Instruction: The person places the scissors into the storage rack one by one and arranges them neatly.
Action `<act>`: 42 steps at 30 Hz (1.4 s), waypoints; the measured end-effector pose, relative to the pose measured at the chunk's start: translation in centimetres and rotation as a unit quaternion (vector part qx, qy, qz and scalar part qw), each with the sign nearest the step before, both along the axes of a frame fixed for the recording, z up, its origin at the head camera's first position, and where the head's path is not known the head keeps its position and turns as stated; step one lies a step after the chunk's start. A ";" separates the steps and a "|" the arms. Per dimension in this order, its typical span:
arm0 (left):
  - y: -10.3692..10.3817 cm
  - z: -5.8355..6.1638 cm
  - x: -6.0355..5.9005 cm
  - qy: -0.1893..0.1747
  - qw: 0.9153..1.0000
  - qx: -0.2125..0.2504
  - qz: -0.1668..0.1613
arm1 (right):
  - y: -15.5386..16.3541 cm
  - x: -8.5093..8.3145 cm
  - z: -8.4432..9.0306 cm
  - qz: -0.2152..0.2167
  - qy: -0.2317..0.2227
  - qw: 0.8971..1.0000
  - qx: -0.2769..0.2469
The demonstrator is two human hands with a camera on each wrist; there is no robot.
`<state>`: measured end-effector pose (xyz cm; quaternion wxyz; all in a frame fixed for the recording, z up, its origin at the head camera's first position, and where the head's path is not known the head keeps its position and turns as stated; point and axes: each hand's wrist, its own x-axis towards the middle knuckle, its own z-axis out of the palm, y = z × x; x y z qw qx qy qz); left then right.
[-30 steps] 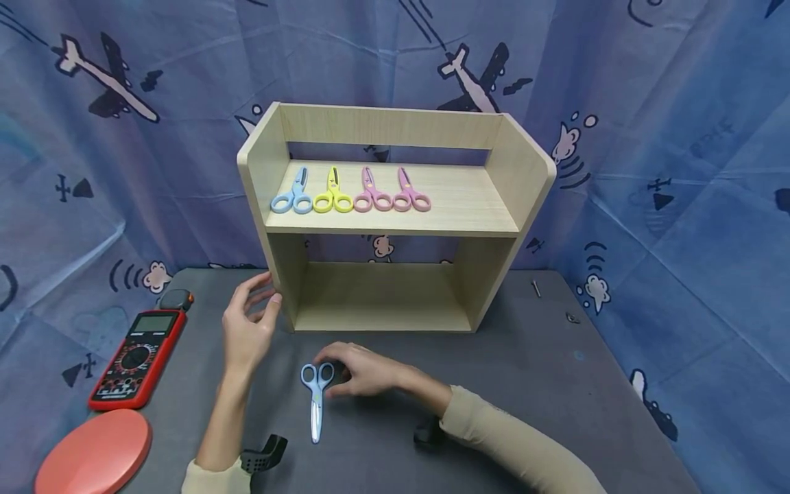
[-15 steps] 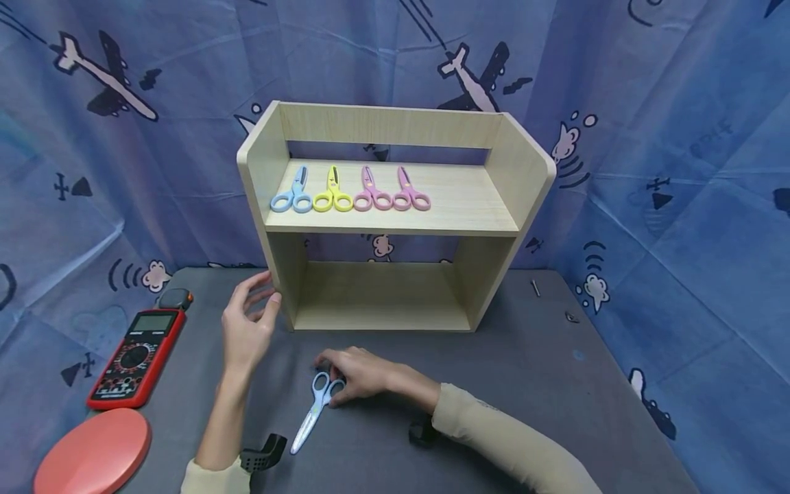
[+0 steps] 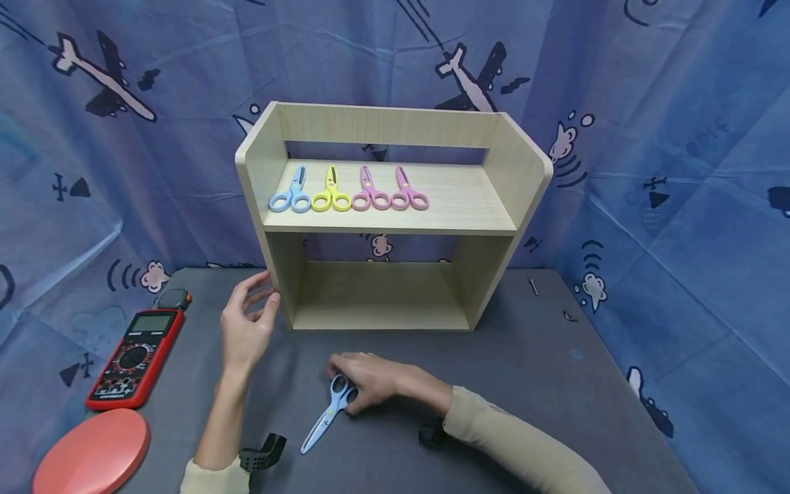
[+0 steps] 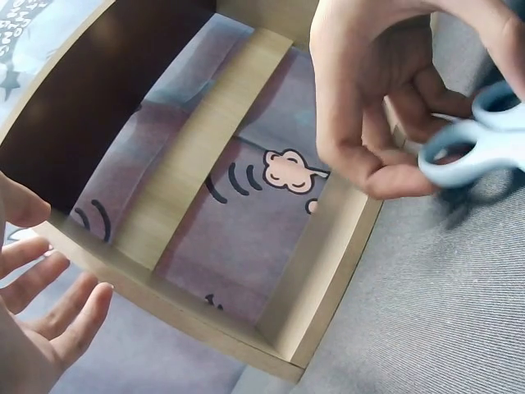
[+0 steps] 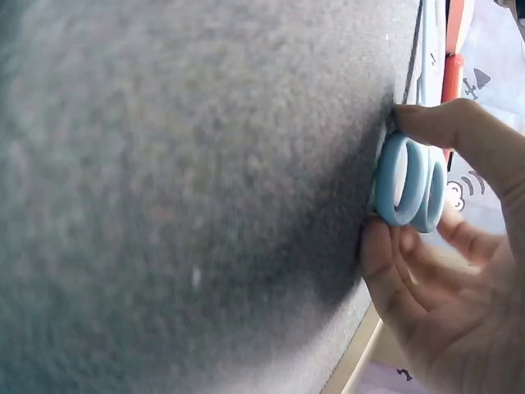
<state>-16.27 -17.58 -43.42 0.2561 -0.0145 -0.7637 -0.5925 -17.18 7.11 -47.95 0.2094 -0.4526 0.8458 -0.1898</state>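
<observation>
My right hand (image 3: pixel 373 379) holds a pair of light-blue scissors (image 3: pixel 317 430) by the handle loops, low over the grey table before the shelf. Its blades point toward the front left. In the right wrist view, thumb and fingers lie on opposite sides of the blue loops (image 5: pixel 399 185). My left hand (image 3: pixel 245 329) is at the left side panel of the wooden shelf (image 3: pixel 395 231), fingertips right at the panel's edge, fingers loosely spread and holding nothing. On the upper board lie blue scissors (image 3: pixel 291 200), yellow scissors (image 3: pixel 331 200) and two pink pairs (image 3: pixel 372 199), in a row.
A red multimeter (image 3: pixel 132 360) lies on the left of the grey table (image 3: pixel 518 384), with a round coral-red lid-like disc (image 3: pixel 92 453) in front of it. Two small metal pieces lie at the right, one a thin pin (image 3: pixel 534 287). A patterned blue cloth (image 3: pixel 617 137) hangs behind.
The scissors in my right hand have turned from pointing straight toward the front to slanting front left, and the hand has shifted slightly right. My left hand stays at the shelf's side.
</observation>
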 end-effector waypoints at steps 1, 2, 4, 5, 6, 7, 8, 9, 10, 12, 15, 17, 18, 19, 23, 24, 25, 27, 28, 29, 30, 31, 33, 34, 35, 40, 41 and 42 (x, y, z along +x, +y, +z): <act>0.0 0.0 0.0 -0.001 1.000 -0.001 0.000 | 0.1 -0.1 0.1 0.013 -0.009 1.000 -0.005; 0.0 0.0 0.0 -0.002 1.000 0.000 0.000 | 0.3 -0.3 0.2 0.027 -0.020 0.999 -0.008; 0.0 0.0 0.0 -0.003 1.000 0.000 -0.001 | 0.8 -0.6 0.5 0.050 -0.062 0.997 -0.014; 0.0 0.0 0.0 -0.004 1.000 0.001 0.000 | 1.1 -0.7 0.6 0.059 -0.088 0.994 -0.016; 0.0 0.0 0.0 -0.004 1.000 0.001 0.000 | 1.4 -0.9 0.8 0.066 -0.121 0.990 -0.018; 0.0 0.0 0.0 -0.005 1.000 0.001 -0.001 | 1.7 -1.0 1.0 0.071 -0.154 0.985 -0.021; 0.0 0.0 0.0 -0.004 1.000 0.003 -0.001 | 2.1 -1.1 1.1 0.074 -0.185 0.980 -0.023; 0.0 0.0 0.0 -0.004 1.000 0.003 -0.001 | 2.4 -1.2 1.4 0.077 -0.214 0.973 -0.025; 0.0 0.0 0.0 -0.004 1.000 0.004 -0.001 | 2.7 -1.2 1.7 0.079 -0.237 0.968 -0.028; 0.0 0.0 0.0 -0.005 1.000 0.003 -0.001 | 3.3 -1.0 2.4 0.076 -0.260 0.962 -0.033; 0.0 0.0 0.0 -0.006 1.000 0.001 0.001 | 4.2 -0.4 4.3 0.066 -0.231 0.970 -0.037; 0.0 0.0 0.0 -0.005 1.000 0.000 0.002 | 4.9 0.0 6.0 0.054 -0.190 0.979 -0.044; 0.0 0.0 0.0 -0.004 1.000 0.000 0.002 | 5.3 0.2 6.9 0.046 -0.171 0.983 -0.049; 0.0 0.0 0.0 -0.004 1.000 0.000 0.003 | 5.7 0.3 7.9 0.039 -0.155 0.985 -0.058; 0.0 0.0 -0.1 -0.003 1.000 0.000 0.003 | 7.9 0.3 12.4 -0.005 -0.116 0.985 -0.124; 0.0 0.0 -0.1 -0.003 1.000 0.000 0.002 | 8.5 0.2 13.6 -0.019 -0.107 0.983 -0.147; 0.0 -0.1 -0.1 -0.003 1.000 0.000 0.002 | 9.1 0.1 14.7 -0.032 -0.094 0.980 -0.174; 0.0 -0.1 0.0 -0.003 1.000 0.000 0.002 | 10.4 -0.4 17.0 -0.066 -0.064 0.970 -0.227; 0.0 -0.1 0.0 -0.003 1.000 0.000 0.001 | 11.0 -0.8 18.1 -0.087 -0.042 0.963 -0.253; 0.0 -0.1 0.0 -0.003 1.000 0.000 0.001 | 11.6 -1.1 19.2 -0.113 -0.020 0.954 -0.276; 0.0 -0.1 0.0 -0.002 1.000 0.000 0.001 | 12.1 -1.5 20.1 -0.140 0.002 0.944 -0.298; 0.0 -0.1 0.0 -0.001 1.000 0.001 0.001 | 12.6 -2.0 21.0 -0.170 0.026 0.934 -0.313; 0.0 -0.1 0.0 0.000 1.000 0.000 0.000 | 13.3 -3.2 22.5 -0.239 0.068 0.911 -0.328; 0.0 -0.1 0.1 -0.001 1.000 0.000 0.000 | 13.6 -3.8 23.0 -0.272 0.084 0.900 -0.330; 0.0 -0.1 0.1 0.000 1.000 0.001 0.000 | 13.8 -4.5 23.5 -0.302 0.097 0.890 -0.328; 0.0 -0.1 0.2 0.000 1.000 0.004 -0.002 | 14.1 -7.8 24.3 -0.381 0.147 0.866 -0.290; 0.0 -0.1 0.2 0.000 1.000 0.005 -0.002 | 14.1 -8.4 24.3 -0.387 0.156 0.866 -0.276; 0.0 -0.1 0.2 0.000 1.000 0.005 -0.003 | 14.1 -8.9 24.2 -0.392 0.167 0.866 -0.261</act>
